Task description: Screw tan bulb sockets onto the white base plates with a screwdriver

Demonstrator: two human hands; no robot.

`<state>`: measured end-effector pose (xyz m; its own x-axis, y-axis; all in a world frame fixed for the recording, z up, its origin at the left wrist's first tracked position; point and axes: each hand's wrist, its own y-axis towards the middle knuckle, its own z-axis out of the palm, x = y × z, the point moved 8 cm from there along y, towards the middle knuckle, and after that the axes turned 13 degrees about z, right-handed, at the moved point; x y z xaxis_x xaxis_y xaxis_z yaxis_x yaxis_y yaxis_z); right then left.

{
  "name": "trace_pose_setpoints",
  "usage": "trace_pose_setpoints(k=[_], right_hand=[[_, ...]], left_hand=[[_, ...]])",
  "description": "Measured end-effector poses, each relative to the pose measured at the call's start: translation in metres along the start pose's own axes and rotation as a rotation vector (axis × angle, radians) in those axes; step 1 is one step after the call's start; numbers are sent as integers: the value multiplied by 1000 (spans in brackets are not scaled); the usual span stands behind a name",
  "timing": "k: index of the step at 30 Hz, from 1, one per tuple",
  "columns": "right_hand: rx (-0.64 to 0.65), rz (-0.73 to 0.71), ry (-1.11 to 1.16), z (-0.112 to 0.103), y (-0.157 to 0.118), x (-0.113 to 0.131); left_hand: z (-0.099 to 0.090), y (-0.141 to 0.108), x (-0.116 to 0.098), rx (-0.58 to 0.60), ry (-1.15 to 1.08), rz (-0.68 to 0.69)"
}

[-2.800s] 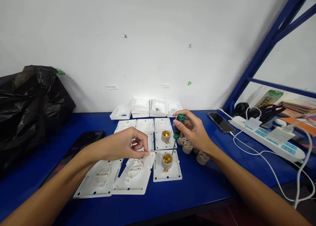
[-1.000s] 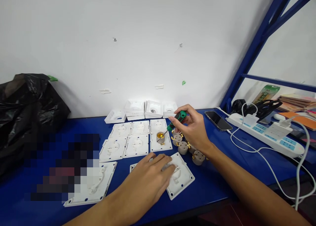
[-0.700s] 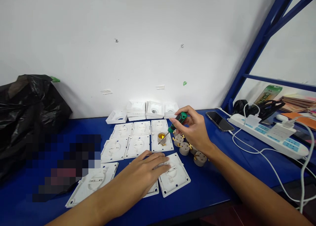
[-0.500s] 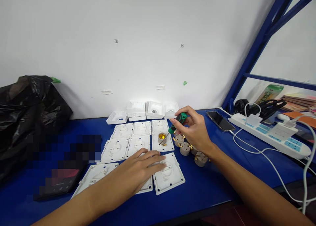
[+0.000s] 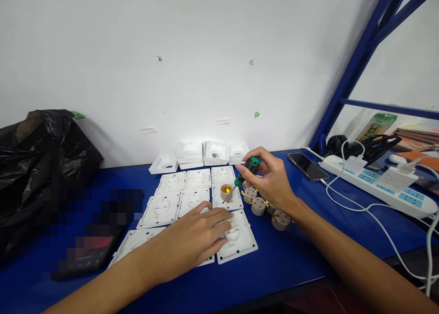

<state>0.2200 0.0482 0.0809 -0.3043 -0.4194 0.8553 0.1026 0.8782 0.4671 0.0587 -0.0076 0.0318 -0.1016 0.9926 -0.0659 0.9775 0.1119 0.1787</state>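
Note:
My right hand point(image 5: 269, 174) grips a green-and-black screwdriver point(image 5: 247, 170), its shaft slanting down left. The tip is at a round lamp socket point(image 5: 226, 191) with a gold-coloured inside, on a white square plate point(image 5: 236, 200); exact contact is unclear. My left hand point(image 5: 202, 234) reaches over the nearest right white plate point(image 5: 243, 238), thumb and fingertips at its raised centre. The palm hides part of another plate below. Further white plates point(image 5: 161, 206) lie in rows behind and left. Several beige sockets point(image 5: 258, 205) with brass-coloured terminals sit beside my right hand.
White square housings point(image 5: 190, 152) are stacked along the wall. Rightward lie a phone point(image 5: 307, 166), a white power strip point(image 5: 373, 183) and loose white cables point(image 5: 380, 234). A black plastic bag point(image 5: 44, 167) and a dark, partly blurred device point(image 5: 82, 254) are at left.
The near right plate has turned slightly and shifted a little away from me under my left hand. My right hand and the screwdriver have hardly moved. The view has shifted slightly.

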Motion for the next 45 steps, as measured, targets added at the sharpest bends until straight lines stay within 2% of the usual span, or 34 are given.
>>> trace_pose_setpoints(k=[6,11,15,21,25,29,36,45], right_hand=[[7,-17,-16,0,-2,3],[-50,-10,-19,-5,-1,0],[-165,-17,13,-15,-2,-2],[-261,-23,48,-26,-1,1],[-187,13,37,-20,11,-4],[-101,20,16,-12,16,-12],[-126,24,-34,-17,6,-22],[-150,5,-57,-16,1,-24]], left_hand=[[-6,4,8,5,-82,1],[-23,17,27,-149,-143,-110],[-27,23,28,-238,-66,-84],[-27,5,33,-359,40,-130],[-26,-7,42,-392,32,-216],[-26,-9,38,-435,47,-170],[-28,-16,29,-581,82,-91],[-27,-19,28,-616,85,-73]])
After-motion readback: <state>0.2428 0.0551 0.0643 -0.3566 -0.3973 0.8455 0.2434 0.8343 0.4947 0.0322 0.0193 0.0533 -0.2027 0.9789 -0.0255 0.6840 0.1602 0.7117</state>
